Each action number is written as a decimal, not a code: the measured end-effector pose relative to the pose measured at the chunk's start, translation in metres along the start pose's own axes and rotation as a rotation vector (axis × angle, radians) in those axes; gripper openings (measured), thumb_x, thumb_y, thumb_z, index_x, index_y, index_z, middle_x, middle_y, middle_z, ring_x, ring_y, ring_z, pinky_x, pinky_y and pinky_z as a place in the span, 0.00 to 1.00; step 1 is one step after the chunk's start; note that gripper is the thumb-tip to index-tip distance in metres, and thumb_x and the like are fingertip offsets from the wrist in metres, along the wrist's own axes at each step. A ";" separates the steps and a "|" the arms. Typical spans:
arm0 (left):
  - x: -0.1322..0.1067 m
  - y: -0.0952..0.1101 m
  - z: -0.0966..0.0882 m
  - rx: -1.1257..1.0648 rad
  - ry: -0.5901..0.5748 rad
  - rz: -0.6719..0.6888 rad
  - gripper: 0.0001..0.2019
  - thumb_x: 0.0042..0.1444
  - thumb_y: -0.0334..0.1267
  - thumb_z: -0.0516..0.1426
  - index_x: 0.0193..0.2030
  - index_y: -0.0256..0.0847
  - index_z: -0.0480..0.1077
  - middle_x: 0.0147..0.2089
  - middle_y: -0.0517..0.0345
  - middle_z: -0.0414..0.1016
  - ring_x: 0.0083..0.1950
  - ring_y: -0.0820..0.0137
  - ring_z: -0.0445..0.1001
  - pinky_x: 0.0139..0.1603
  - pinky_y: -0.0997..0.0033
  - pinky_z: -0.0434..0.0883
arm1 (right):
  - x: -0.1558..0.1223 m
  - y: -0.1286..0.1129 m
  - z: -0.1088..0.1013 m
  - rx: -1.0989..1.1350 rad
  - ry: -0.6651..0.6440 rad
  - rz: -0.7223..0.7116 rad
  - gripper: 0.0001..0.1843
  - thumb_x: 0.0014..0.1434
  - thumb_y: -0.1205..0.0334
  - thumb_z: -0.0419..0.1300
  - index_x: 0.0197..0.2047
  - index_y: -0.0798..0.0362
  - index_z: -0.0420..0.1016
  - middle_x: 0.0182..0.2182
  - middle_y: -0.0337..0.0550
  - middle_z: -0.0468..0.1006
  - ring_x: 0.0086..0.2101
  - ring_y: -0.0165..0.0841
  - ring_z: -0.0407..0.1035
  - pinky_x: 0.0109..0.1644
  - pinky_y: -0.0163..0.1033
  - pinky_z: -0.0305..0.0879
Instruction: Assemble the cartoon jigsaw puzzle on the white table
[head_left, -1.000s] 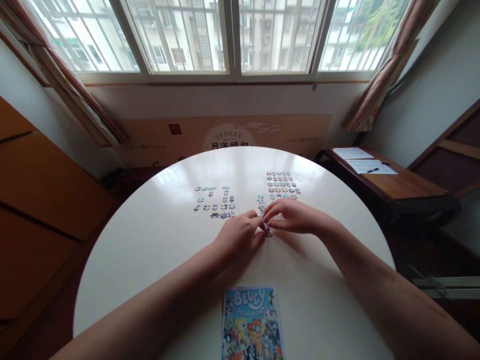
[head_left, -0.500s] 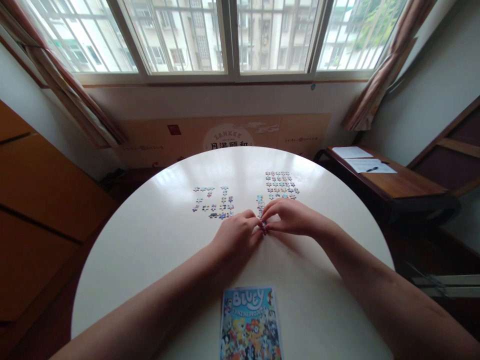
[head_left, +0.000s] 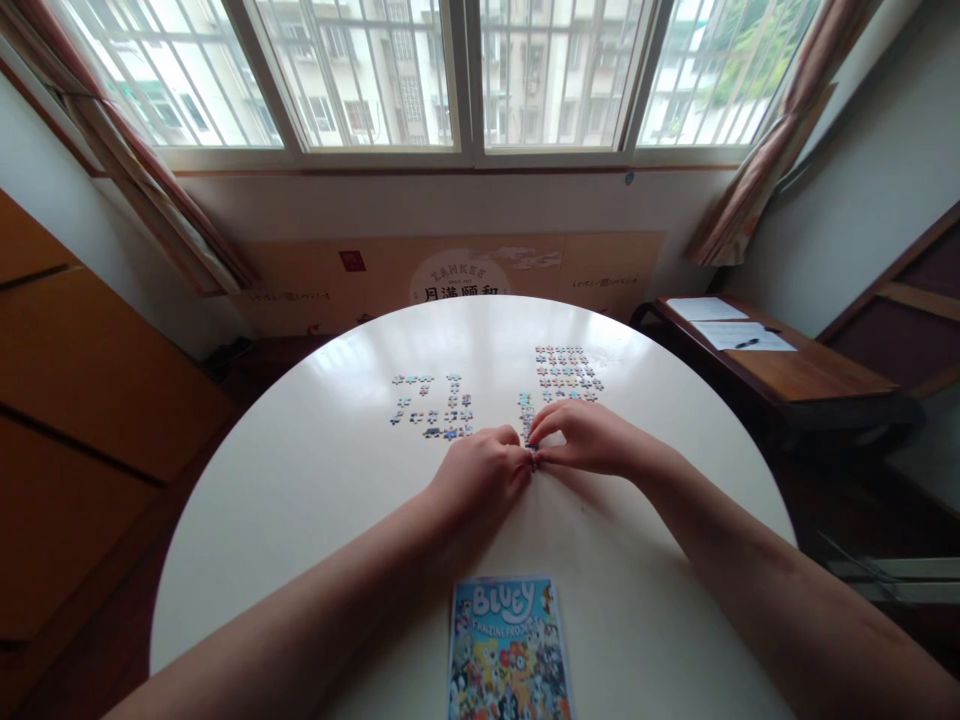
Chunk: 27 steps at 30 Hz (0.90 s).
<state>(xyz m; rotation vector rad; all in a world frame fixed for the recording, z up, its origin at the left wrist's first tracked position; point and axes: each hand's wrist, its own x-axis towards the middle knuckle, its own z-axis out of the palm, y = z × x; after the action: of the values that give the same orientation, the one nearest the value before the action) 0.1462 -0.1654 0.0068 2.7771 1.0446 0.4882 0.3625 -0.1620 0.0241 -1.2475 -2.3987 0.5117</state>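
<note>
Both hands meet near the middle of the round white table [head_left: 315, 520]. My left hand [head_left: 484, 465] is closed, its fingertips pinching at a small puzzle piece [head_left: 533, 462]. From the other side, my right hand [head_left: 581, 435] grips the same spot between thumb and fingers. Just beyond the fingertips runs a narrow joined strip of puzzle pieces [head_left: 526, 408], partly covered by the right hand. Closer to me lies a colourful picture sheet [head_left: 510, 645] printed "BLUEY".
Loose puzzle pieces [head_left: 433, 405] are spread left of the hands. Rows of more pieces [head_left: 564, 370] lie at the right. A brown side table [head_left: 817, 370] with papers [head_left: 742, 335] and a pen stands at the far right, below the window [head_left: 555, 80].
The hands stay together at the same place on the strip, fingers shifting slightly around the piece. The whole view has moved a little, so everything appears slightly further right and lower.
</note>
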 end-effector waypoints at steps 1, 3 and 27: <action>0.000 0.001 -0.001 0.032 -0.002 0.017 0.11 0.65 0.36 0.56 0.44 0.45 0.82 0.42 0.53 0.79 0.39 0.65 0.77 0.38 0.66 0.73 | 0.000 0.000 0.000 -0.001 0.002 0.000 0.06 0.56 0.64 0.67 0.37 0.45 0.86 0.42 0.39 0.86 0.45 0.37 0.78 0.50 0.40 0.69; -0.001 0.003 -0.002 0.090 -0.005 0.046 0.12 0.66 0.37 0.56 0.44 0.43 0.82 0.41 0.52 0.79 0.40 0.63 0.77 0.37 0.66 0.73 | 0.000 0.001 0.001 -0.002 0.006 0.000 0.07 0.57 0.64 0.66 0.36 0.45 0.86 0.41 0.39 0.86 0.44 0.37 0.78 0.50 0.40 0.69; -0.001 -0.007 0.000 -0.013 0.020 0.047 0.10 0.64 0.37 0.57 0.44 0.45 0.82 0.42 0.55 0.82 0.41 0.64 0.78 0.41 0.64 0.75 | 0.001 0.002 0.001 -0.028 0.065 0.045 0.06 0.57 0.64 0.67 0.36 0.44 0.86 0.41 0.37 0.86 0.43 0.37 0.78 0.49 0.41 0.70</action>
<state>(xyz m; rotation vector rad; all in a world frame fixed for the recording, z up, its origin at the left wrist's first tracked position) 0.1416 -0.1606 0.0046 2.7969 0.9783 0.5272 0.3626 -0.1606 0.0223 -1.3130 -2.3362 0.4448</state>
